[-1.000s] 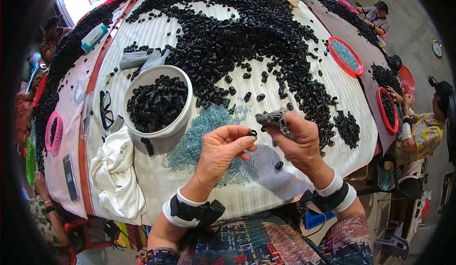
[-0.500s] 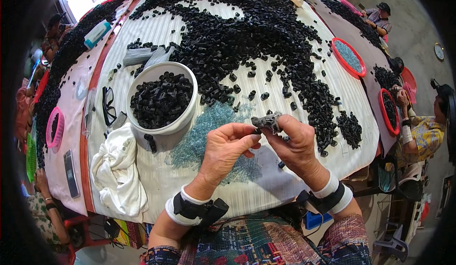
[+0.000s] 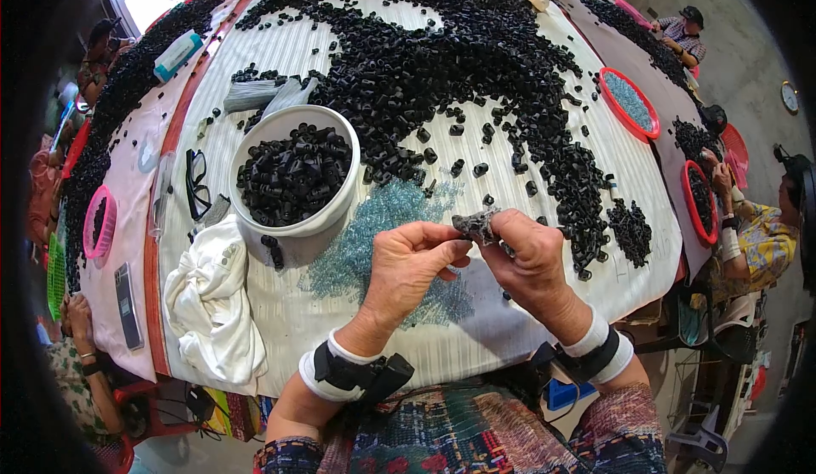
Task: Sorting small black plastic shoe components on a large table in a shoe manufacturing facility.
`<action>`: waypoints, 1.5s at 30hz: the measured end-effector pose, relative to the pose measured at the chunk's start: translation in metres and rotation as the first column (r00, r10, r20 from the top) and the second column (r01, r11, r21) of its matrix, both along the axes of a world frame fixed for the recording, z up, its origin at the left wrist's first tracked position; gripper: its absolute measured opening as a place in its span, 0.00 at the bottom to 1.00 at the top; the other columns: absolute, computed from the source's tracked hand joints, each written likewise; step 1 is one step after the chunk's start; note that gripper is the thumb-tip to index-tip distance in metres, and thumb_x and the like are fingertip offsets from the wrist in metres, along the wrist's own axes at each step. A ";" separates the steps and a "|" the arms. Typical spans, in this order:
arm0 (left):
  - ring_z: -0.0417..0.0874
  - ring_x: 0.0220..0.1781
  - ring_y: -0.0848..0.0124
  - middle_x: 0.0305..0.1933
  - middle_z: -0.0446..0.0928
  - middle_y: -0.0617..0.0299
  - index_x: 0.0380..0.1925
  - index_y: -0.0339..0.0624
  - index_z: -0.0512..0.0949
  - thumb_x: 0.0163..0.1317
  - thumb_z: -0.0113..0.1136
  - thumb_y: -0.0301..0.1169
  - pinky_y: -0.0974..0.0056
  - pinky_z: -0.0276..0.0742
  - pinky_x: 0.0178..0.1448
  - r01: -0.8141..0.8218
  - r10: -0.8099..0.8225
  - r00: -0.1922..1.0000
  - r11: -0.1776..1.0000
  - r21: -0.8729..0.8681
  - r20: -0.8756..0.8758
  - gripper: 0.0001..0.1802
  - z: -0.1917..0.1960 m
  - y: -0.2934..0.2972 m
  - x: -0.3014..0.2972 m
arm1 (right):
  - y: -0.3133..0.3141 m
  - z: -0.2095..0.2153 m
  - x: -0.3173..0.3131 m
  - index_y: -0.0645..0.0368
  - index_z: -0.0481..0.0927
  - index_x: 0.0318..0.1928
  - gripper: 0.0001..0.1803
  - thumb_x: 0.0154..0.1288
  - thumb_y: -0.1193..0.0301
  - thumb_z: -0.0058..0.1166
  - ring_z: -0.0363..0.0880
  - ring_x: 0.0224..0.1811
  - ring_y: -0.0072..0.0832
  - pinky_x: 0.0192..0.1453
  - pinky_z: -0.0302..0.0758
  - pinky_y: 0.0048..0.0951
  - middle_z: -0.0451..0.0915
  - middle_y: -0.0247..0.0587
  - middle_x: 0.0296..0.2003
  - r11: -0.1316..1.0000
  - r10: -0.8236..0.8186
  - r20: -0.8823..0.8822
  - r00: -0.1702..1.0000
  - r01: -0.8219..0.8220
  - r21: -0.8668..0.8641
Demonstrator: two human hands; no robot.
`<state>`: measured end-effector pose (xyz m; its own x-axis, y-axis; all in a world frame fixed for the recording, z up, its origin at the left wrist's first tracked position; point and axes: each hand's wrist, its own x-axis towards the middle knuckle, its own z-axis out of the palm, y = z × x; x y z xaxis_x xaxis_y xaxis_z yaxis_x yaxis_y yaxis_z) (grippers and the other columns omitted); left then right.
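My left hand (image 3: 406, 263) is closed in a pinch, its thumb and forefinger meeting at a tiny dark bit too small to name. Close to its right, my right hand (image 3: 537, 261) grips a dark, rough piece with gray, cloth-like patches (image 3: 478, 226); whether the gray part is worn on a finger I cannot tell. Beneath the hands spreads a pile of small clear bluish pieces (image 3: 361, 232). A white bowl (image 3: 354, 155) full of short black cylindrical parts (image 3: 297, 172) stands to the left. Beyond the hands lies a large heap of similar black parts (image 3: 459, 62).
Left of the bowl are black-framed glasses (image 3: 196, 187) and a white cloth (image 3: 212, 308). Gray bundles (image 3: 251, 96) lie behind it. At right are a smaller black pile (image 3: 630, 232) and red baskets (image 3: 650, 130). Other people (image 3: 761, 227) sit along neighboring tables.
The view has shifted slightly. Both hands stay close together over the bluish pile, with the gray-patched piece still in the right fingers and turned a little.
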<state>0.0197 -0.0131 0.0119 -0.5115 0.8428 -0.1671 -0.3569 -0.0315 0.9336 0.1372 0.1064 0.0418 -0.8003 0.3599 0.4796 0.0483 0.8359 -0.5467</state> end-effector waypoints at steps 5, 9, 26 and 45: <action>0.85 0.34 0.69 0.33 0.82 0.56 0.38 0.31 0.79 0.59 0.62 0.25 0.71 0.81 0.31 -0.001 0.002 0.999 1.000 -0.007 0.039 0.09 -0.001 0.000 0.000 | -0.004 0.001 -0.002 0.63 0.74 0.32 0.10 0.48 0.84 0.56 0.77 0.29 0.40 0.31 0.74 0.34 0.76 0.45 0.27 0.999 -0.017 0.012 1.000 0.018 -0.035; 0.85 0.33 0.70 0.33 0.82 0.56 0.37 0.31 0.79 0.59 0.61 0.26 0.72 0.81 0.31 0.015 -0.017 0.998 1.000 0.018 0.063 0.09 -0.002 0.000 0.000 | -0.005 0.000 0.001 0.64 0.73 0.32 0.09 0.48 0.83 0.57 0.76 0.27 0.41 0.31 0.73 0.34 0.74 0.46 0.26 1.000 0.020 -0.008 1.000 -0.020 -0.008; 0.83 0.31 0.72 0.32 0.81 0.55 0.35 0.30 0.78 0.57 0.58 0.24 0.70 0.81 0.35 0.080 -0.082 0.977 0.997 0.020 0.198 0.07 -0.001 -0.002 -0.005 | -0.010 -0.009 -0.003 0.62 0.71 0.31 0.17 0.43 0.75 0.68 0.73 0.28 0.39 0.29 0.73 0.34 0.70 0.44 0.27 0.971 0.039 -0.025 0.999 -0.032 0.239; 0.83 0.29 0.72 0.31 0.82 0.55 0.35 0.32 0.79 0.63 0.57 0.30 0.71 0.80 0.31 0.156 -0.160 0.976 0.987 0.038 0.148 0.09 -0.003 -0.002 -0.005 | -0.005 -0.010 0.006 0.62 0.71 0.29 0.15 0.45 0.74 0.67 0.70 0.24 0.38 0.25 0.69 0.35 0.69 0.43 0.23 0.964 0.071 -0.018 0.997 -0.064 0.258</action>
